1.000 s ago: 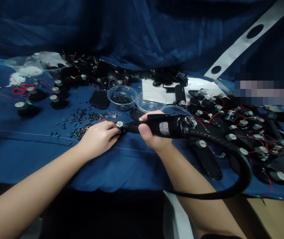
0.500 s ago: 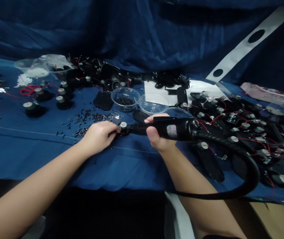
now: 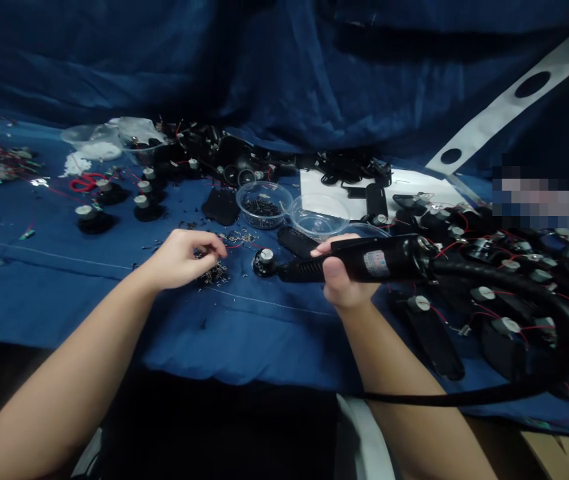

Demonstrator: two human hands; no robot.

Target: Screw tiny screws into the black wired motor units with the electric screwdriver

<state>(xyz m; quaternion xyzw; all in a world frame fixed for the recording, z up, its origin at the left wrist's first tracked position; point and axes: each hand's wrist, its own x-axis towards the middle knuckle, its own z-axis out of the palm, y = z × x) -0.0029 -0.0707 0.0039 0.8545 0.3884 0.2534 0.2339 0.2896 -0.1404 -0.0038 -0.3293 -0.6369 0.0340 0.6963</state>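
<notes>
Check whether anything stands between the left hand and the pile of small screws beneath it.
Nothing visible does: the left hand hangs right over the small screws on the blue cloth. The round black part and the electric screwdriver in the right hand lie off to the pile's right.

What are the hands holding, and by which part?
The right hand grips a corded electric screwdriver around its barrel; the left hand is at a pile of small screws, any hold unclear.
</notes>
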